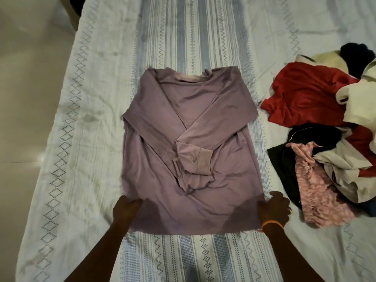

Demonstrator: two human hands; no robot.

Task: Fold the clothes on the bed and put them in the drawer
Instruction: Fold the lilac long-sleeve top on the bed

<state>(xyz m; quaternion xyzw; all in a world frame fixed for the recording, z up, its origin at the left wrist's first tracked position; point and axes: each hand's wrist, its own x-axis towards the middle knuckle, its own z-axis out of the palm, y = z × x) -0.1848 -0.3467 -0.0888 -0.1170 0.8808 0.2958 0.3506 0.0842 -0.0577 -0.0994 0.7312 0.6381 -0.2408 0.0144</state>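
Observation:
A lilac long-sleeved top (162,127) lies flat in the middle of the bed (85,110), its collar away from me and both sleeves folded across its front. My left hand (125,210) grips the near left edge of the top. At the near right edge, my right hand (273,209) grips the cloth; an orange band circles that wrist. A pile of unfolded clothes (317,102) sits to the right, with red, cream, black and pink pieces.
The bed has a white and blue striped sheet with diamond patterns. Its left edge drops to a pale tiled floor (26,78). A wooden furniture corner (71,11) stands at the top left. The pile fills the bed's right side.

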